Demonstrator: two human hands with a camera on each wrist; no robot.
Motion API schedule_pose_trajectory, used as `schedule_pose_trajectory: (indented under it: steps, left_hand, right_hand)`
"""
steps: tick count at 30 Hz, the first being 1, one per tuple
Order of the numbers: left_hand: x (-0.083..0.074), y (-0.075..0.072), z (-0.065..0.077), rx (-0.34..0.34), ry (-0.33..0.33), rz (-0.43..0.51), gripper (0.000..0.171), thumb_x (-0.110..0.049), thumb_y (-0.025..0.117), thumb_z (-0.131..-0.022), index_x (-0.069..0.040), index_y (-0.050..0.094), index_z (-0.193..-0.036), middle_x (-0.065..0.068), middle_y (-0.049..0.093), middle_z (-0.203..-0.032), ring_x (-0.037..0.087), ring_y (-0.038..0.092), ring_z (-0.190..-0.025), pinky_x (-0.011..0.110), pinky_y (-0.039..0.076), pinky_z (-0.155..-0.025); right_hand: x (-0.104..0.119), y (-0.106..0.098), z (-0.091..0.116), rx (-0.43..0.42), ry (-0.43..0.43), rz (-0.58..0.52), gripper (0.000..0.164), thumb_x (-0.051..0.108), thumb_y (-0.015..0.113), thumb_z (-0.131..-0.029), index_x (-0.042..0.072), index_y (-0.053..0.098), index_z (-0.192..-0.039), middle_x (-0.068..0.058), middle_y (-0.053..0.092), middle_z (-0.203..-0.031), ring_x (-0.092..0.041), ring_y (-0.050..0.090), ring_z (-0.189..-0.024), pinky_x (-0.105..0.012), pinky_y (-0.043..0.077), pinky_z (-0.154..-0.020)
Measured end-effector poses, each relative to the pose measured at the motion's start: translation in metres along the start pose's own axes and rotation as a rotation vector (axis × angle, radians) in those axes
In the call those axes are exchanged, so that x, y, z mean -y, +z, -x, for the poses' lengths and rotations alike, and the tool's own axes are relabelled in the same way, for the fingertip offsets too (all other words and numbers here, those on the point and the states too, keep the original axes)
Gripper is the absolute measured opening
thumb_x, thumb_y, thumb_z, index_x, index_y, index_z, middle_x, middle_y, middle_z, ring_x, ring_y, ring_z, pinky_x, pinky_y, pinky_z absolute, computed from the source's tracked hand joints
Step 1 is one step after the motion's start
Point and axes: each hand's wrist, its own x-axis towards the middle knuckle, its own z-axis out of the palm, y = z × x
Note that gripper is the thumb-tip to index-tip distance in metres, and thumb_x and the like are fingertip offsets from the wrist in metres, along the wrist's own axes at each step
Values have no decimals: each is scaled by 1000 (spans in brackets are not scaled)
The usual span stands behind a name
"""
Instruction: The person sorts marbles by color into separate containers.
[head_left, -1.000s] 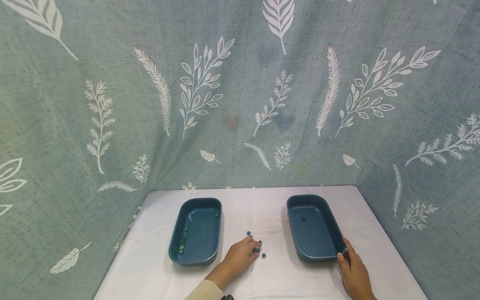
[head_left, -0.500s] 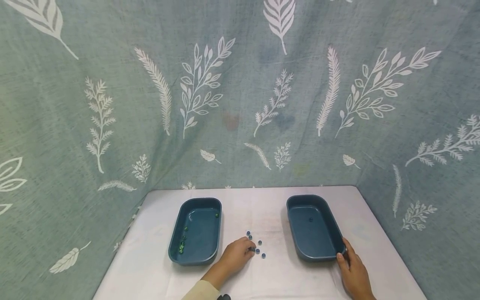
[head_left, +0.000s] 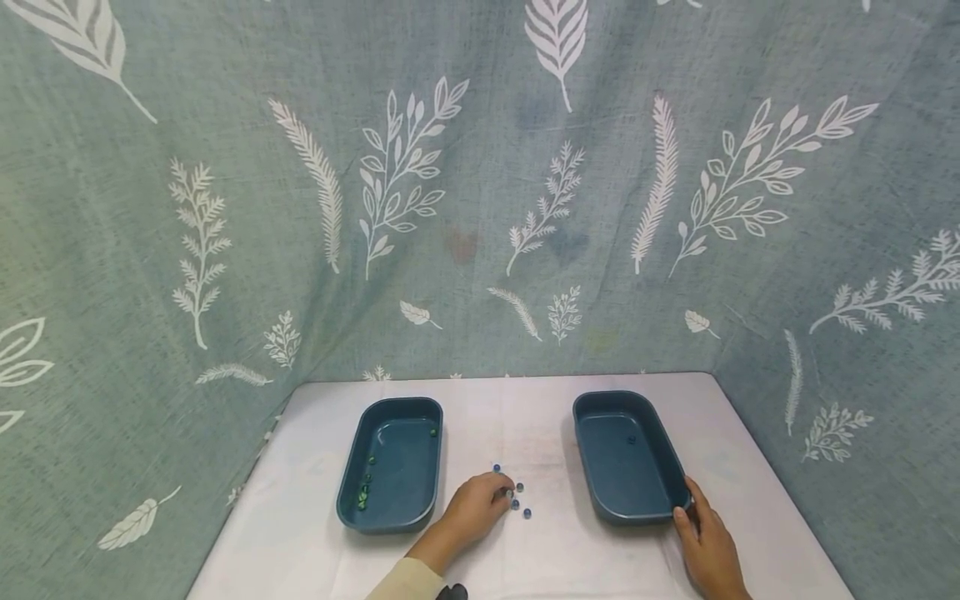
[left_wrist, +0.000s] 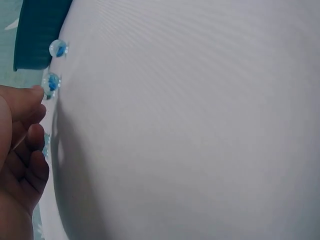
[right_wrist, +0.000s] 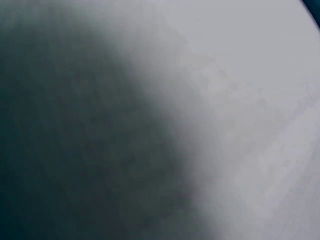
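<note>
My left hand (head_left: 474,506) is low over the cloth between the two trays, fingers bent, with a clear marble (head_left: 509,494) at the thumb and fingertips. The left wrist view has the curled fingers at its left edge, a clear-and-blue marble (left_wrist: 50,82) by the top fingertip and another marble (left_wrist: 58,48) above. More blue marbles lie around the hand, including one marble (head_left: 527,513) to its right. My right hand (head_left: 708,546) grips the near right corner of the right teal tray (head_left: 637,516), thumb at the near side. A dark marble (head_left: 632,439) is inside that tray.
A second teal tray (head_left: 408,450) stands on the left, with several green marbles (head_left: 363,493) mostly along its left side. White cloth (head_left: 517,408) covers the table. A leaf-patterned curtain (head_left: 465,317) hangs behind and at both sides.
The marble in the right tray has rolled to the right. My left hand drew back slightly, then shifted its fingertips around a marble. The right hand and both trays have stayed put.
</note>
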Motion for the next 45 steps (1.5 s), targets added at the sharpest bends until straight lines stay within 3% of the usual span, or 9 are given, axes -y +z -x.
schedule_pose_trajectory:
  steps: [9, 23, 35, 45]
  left_hand:
    - [-10, 0, -8, -26, 32, 19, 13, -24, 71, -89, -27, 70, -101, -18, 65, -95, -1, 58, -81, 27, 52, -73]
    - [-26, -9, -21, 2, 19, -3, 15, -26, 73, -88, -26, 71, -103, -22, 60, -90, -2, 51, -74, 22, 48, -65]
    - [-38, -22, -37, 31, 136, -5, 19, -22, 73, -89, -18, 72, -107, -16, 64, -94, 7, 58, -80, 25, 50, -71]
    - [-44, -28, -50, 24, 224, -32, 17, -22, 74, -89, -18, 72, -106, -14, 65, -98, 6, 58, -78, 22, 50, -69]
  right_hand:
    - [-4, 1, 0, -14, -29, 2, 62, 42, 40, -104, 8, 24, -153, -36, 51, -126, -51, 52, -110, -66, 41, -87]
    - [-2, 0, -1, 17, -5, 2, 64, 44, 38, -104, 8, 22, -154, -37, 45, -134, -53, 48, -116, -66, 39, -91]
    - [-4, -1, -1, 0, -27, 4, 63, 44, 39, -104, 8, 24, -154, -37, 48, -130, -52, 51, -112, -66, 42, -87]
    - [-7, 5, -2, -40, -44, 7, 61, 41, 41, -104, 9, 25, -153, -36, 49, -131, -53, 52, -111, -66, 42, -86]
